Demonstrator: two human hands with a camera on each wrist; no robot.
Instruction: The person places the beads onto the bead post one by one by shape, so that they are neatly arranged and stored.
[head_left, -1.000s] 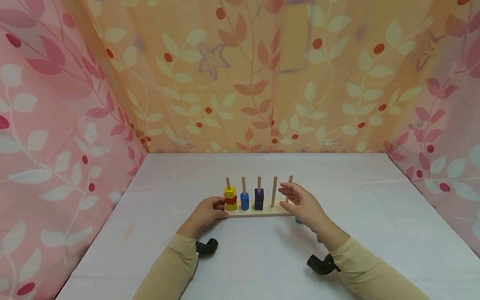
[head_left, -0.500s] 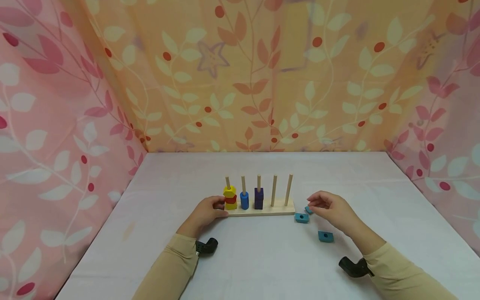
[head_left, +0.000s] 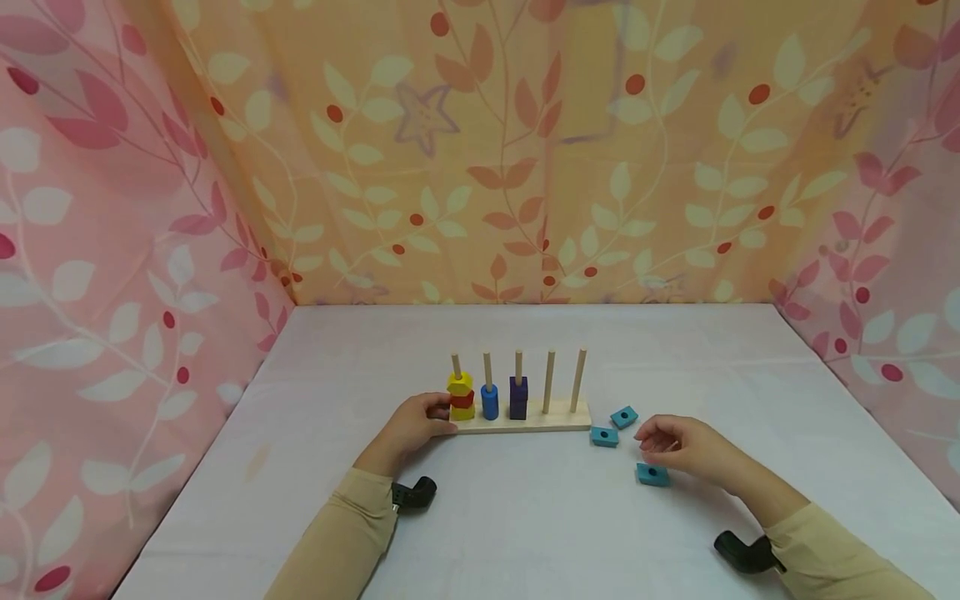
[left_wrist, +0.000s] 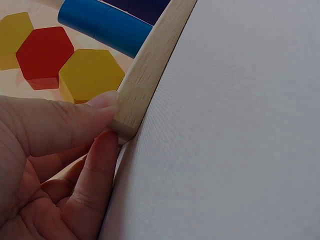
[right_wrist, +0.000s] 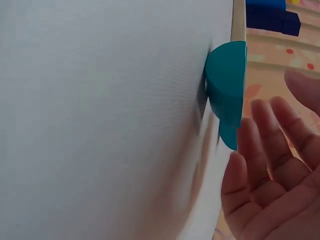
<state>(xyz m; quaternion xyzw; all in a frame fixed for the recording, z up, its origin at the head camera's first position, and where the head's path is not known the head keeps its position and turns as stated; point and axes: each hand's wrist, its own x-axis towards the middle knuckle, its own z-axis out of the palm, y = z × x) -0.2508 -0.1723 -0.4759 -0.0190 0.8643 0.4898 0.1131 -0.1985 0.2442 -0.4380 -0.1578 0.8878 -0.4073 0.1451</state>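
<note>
My left hand [head_left: 411, 427] grips the left end of the wooden peg board [head_left: 528, 424], thumb and fingers pinching its corner in the left wrist view. The first peg carries a yellow hexagonal block [head_left: 460, 384] and a red one [left_wrist: 45, 56] above another yellow block [left_wrist: 92, 75]. Blue round blocks [head_left: 490, 402] and dark purple square blocks [head_left: 518, 398] fill the second and third pegs partway; two pegs are bare. My right hand [head_left: 693, 450], fingers loosely bent and holding nothing, hovers beside a teal half-round block [head_left: 652, 474]. Two more teal blocks, a near one [head_left: 604, 437] and a far one [head_left: 624, 417], lie left of it.
White cloth covers the table [head_left: 510, 517]. A patterned curtain [head_left: 480, 167] hangs behind its back edge, with pink cloth [head_left: 97, 275] on the left and right sides. Black wrist cameras [head_left: 415, 493] sit at both sleeves.
My right hand has drawn away from the right-hand pegs, first over the far teal block, then nearer and rightward. All three teal blocks now show. The left hand stays on the board.
</note>
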